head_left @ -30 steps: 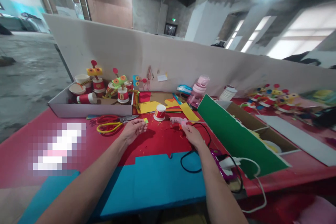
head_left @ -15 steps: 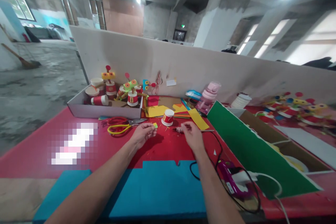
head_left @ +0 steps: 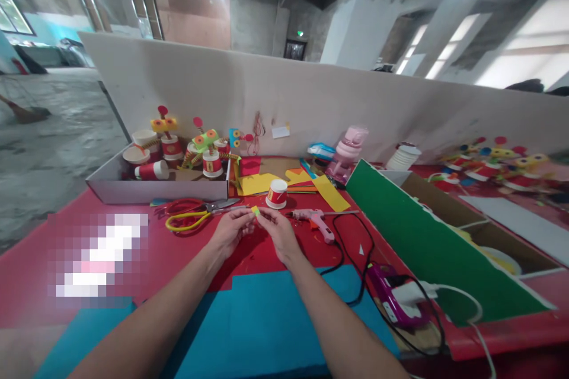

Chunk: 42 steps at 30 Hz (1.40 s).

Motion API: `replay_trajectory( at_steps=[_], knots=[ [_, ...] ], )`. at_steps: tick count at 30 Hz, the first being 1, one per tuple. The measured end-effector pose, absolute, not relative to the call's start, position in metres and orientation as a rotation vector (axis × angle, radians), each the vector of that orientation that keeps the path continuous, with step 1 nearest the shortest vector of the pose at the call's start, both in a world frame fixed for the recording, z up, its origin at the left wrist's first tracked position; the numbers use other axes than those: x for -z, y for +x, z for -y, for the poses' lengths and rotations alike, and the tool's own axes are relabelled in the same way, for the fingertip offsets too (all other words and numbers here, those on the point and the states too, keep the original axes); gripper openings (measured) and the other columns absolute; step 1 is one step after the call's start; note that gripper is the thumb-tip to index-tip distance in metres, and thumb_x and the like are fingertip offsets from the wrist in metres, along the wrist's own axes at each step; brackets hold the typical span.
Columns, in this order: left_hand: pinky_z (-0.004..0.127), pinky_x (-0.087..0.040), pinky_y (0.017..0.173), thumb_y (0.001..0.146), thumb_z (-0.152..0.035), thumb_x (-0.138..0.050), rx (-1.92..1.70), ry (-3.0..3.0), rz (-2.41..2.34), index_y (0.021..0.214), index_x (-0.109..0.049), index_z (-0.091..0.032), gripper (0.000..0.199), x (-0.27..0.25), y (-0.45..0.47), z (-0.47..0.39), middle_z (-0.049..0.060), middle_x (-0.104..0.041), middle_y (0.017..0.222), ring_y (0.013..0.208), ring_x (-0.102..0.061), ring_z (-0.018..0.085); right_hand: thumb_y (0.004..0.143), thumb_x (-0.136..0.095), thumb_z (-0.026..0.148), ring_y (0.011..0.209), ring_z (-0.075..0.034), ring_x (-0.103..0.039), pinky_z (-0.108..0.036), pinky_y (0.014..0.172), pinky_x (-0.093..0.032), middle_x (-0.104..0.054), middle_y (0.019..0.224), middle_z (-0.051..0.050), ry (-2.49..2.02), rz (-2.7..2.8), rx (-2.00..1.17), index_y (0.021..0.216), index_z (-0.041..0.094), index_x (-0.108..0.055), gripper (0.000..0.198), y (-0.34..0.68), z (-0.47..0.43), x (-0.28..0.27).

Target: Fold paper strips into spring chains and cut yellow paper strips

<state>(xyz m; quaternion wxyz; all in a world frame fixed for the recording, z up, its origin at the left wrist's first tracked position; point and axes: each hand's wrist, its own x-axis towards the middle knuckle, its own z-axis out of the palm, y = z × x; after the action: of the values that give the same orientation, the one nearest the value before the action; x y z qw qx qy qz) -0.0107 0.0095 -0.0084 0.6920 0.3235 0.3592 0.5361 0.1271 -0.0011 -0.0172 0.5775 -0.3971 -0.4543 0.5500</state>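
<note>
A small yellow-and-green paper piece (head_left: pixel 255 211) is pinched between my left hand (head_left: pixel 231 230) and my right hand (head_left: pixel 276 230), whose fingertips meet around it. Both hands are closed above the red tabletop. Just behind them an upside-down red and white paper cup (head_left: pixel 276 194) stands by itself. To the right of my right hand, a pink glue gun (head_left: pixel 315 221) lies on its side, its black cord trailing toward me. Yellow-handled scissors (head_left: pixel 189 222) rest left of my left hand, with red-handled ones (head_left: pixel 178 207) beside them.
A white box (head_left: pixel 155 189) at the back left holds cups and paper-cup figures. Coloured paper (head_left: pixel 258 184) lies behind the cup. On the right are a green-sided box (head_left: pixel 400 237) and a purple power strip (head_left: pixel 393 299). Blue sheets (head_left: pixel 267 320) cover the near edge.
My right hand has let go of the glue gun, which now lies on the table, and has moved left to meet my left hand at the paper piece. The view has shifted slightly right.
</note>
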Motion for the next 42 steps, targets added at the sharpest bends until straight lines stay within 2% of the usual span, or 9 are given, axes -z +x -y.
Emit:
replay_trajectory(
  at_steps=[3,11,17,24,28,33,35,42],
  knots=[
    [0.017,-0.048,0.052,0.057,-0.02,-0.083,-1.199,0.71,-0.828,0.081,-0.068,-0.011,0.029,0.009,-0.01,-0.009,0.001,-0.066,0.062,0.05,-0.057,0.006,0.068,-0.072,0.038,0.093,-0.02,-0.062,-0.034,0.087,-0.047,-0.07,0.1,-0.005,-0.935,1.137,-1.23,0.098,0.019,-0.067,0.036,0.125,0.002,0.015],
    [0.017,-0.045,0.049,0.057,-0.021,-0.083,-1.217,0.734,-0.816,0.079,-0.069,-0.011,0.028,0.009,-0.005,-0.007,-0.001,-0.063,0.06,0.049,-0.054,0.006,0.066,-0.073,0.033,0.082,-0.017,-0.061,-0.029,0.079,-0.048,-0.069,0.084,-0.002,-0.948,1.015,-1.217,0.084,0.018,-0.066,0.025,0.123,0.003,0.014],
    [0.017,-0.043,0.049,0.055,-0.022,-0.083,-1.285,0.691,-0.849,0.078,-0.069,-0.012,0.029,0.011,0.002,-0.004,-0.001,-0.062,0.061,0.049,-0.053,0.005,0.062,-0.076,0.035,0.074,-0.015,-0.061,-0.028,0.072,-0.048,-0.069,0.08,-0.002,-0.889,0.895,-1.293,0.084,0.017,-0.067,0.029,0.12,0.0,0.019],
    [0.018,-0.039,0.047,0.056,-0.027,-0.083,-1.312,0.847,-0.93,0.079,-0.069,-0.012,0.031,0.013,0.002,-0.003,-0.002,-0.061,0.058,0.049,-0.05,0.006,0.06,-0.077,0.033,0.071,-0.014,-0.062,-0.028,0.073,-0.049,-0.068,0.076,-0.001,-0.906,0.849,-1.312,0.08,0.016,-0.066,0.028,0.12,0.0,0.019],
    [0.018,-0.039,0.049,0.058,-0.027,-0.082,-1.349,0.946,-0.961,0.082,-0.07,-0.012,0.031,0.013,0.002,-0.003,-0.001,-0.062,0.059,0.051,-0.05,0.006,0.061,-0.076,0.031,0.067,-0.013,-0.061,-0.028,0.071,-0.048,-0.067,0.072,0.0,-0.907,0.835,-1.329,0.08,0.016,-0.065,0.027,0.121,0.001,0.017],
    [0.018,-0.043,0.057,0.056,-0.023,-0.083,-1.377,0.932,-0.911,0.088,-0.071,-0.014,0.035,0.007,-0.001,-0.004,0.0,-0.066,0.07,0.057,-0.054,0.007,0.061,-0.075,0.031,0.059,-0.011,-0.058,-0.025,0.065,-0.046,-0.064,0.063,0.003,-0.918,0.825,-1.319,0.077,0.017,-0.063,0.025,0.122,0.002,0.015],
    [0.019,-0.043,0.058,0.056,-0.024,-0.083,-1.373,0.915,-0.905,0.085,-0.072,-0.013,0.034,0.007,-0.002,-0.005,0.0,-0.066,0.067,0.057,-0.054,0.007,0.062,-0.075,0.032,0.057,-0.011,-0.056,-0.025,0.063,-0.046,-0.063,0.06,0.003,-0.922,0.831,-1.308,0.076,0.017,-0.062,0.024,0.122,0.002,0.014],
    [0.017,-0.044,0.056,0.055,-0.022,-0.084,-1.333,0.839,-0.847,0.08,-0.073,-0.011,0.03,0.012,-0.002,-0.005,0.002,-0.069,0.068,0.057,-0.056,0.007,0.058,-0.077,0.032,0.062,-0.012,-0.059,-0.027,0.068,-0.048,-0.065,0.065,0.002,-0.933,0.777,-1.351,0.077,0.016,-0.062,0.028,0.12,0.003,0.017]
  ],
)
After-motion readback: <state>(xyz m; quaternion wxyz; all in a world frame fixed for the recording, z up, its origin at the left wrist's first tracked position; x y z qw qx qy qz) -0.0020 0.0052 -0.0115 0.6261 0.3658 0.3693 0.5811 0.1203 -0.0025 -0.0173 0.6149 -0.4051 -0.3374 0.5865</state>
